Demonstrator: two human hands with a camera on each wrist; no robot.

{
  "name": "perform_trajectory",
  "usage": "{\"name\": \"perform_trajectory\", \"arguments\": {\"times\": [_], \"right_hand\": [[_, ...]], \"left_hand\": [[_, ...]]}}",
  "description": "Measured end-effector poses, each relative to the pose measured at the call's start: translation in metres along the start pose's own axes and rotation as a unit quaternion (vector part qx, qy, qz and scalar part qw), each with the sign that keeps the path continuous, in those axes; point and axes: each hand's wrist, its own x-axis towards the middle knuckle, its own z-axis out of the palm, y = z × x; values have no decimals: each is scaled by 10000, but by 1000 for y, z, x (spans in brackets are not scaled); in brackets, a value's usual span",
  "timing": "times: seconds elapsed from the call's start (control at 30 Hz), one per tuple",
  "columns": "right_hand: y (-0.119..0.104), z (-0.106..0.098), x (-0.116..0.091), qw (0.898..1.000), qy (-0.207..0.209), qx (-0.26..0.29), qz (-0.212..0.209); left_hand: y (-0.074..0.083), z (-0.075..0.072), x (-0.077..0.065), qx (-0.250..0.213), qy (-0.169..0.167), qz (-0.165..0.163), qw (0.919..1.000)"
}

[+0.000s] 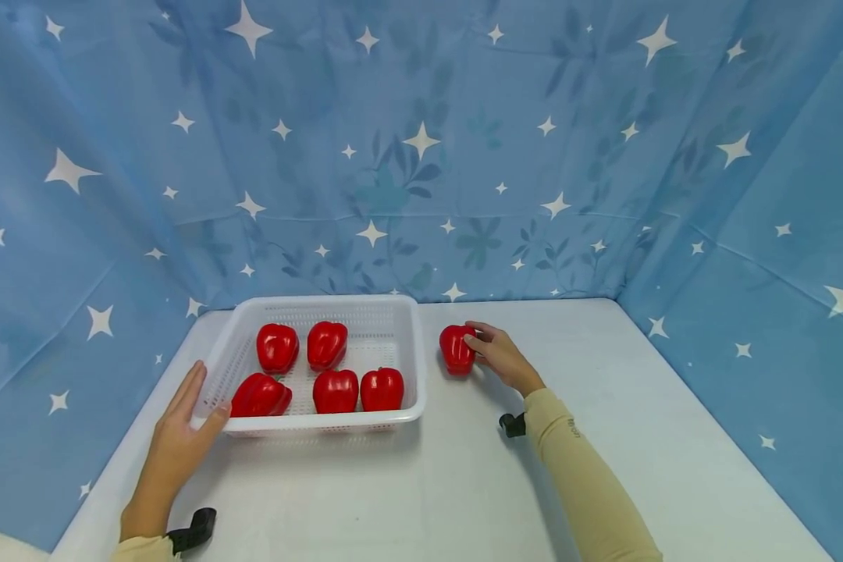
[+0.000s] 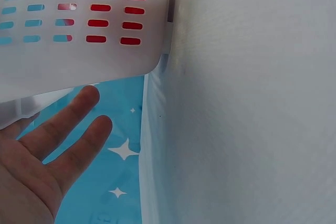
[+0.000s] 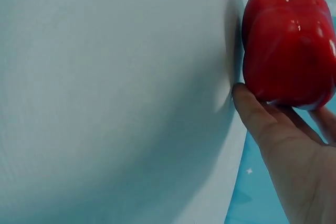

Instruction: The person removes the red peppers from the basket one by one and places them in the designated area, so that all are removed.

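A red bell pepper (image 1: 457, 349) is on the white table, just right of the basket. My right hand (image 1: 500, 355) holds it from its right side, thumb on the near face and fingers behind. In the right wrist view the glossy pepper (image 3: 290, 45) fills the upper right, with the fingers at its lower end. Several more red bell peppers (image 1: 277, 348) lie inside a white perforated basket (image 1: 323, 422). At the basket's left side, my left hand (image 1: 180, 433) has its fingers extended along the wall and the thumb at the near left corner. The left wrist view shows those fingers spread beneath the basket's edge.
The white table (image 1: 323, 499) extends in front of the basket and to the right. A blue curtain (image 1: 421, 179) with white stars encloses the back and both sides. Black wrist straps (image 1: 195, 528) are visible on both arms.
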Motion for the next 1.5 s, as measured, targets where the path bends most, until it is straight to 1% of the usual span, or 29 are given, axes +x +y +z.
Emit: {"name": "perform_trajectory", "arguments": {"times": [0.13,0.33,0.57,0.77,0.87,1.03,1.1,1.3,1.5], "right_hand": [[1,3,2,9999,111,-118,-45],[3,4,1,9995,221,-219,-77],[1,5,0,9997,141,-57,-195],[-3,7,-3,9996,173,-23,-219],[-4,5,-3,9991,235,-193,-280],[-10,5,-7,9952,385,-782,-456],[-14,5,-10,9933,423,-932,-531],[-23,7,-15,9915,424,-1001,-711],[-30,8,-18,9896,516,-1057,-823]], "left_hand": [[0,0,0,-28,41,51,10000],[2,0,1,-29,40,10,10000],[2,0,0,-54,48,5,10000],[2,-1,1,-69,-5,-7,10000],[0,-1,2,-60,-34,-6,10000],[-3,-1,1,-58,-51,3,10000],[-3,-1,1,-65,-34,8,10000],[-1,-1,0,-55,-19,18,10000],[-1,-1,1,-23,-61,-28,10000]]}}
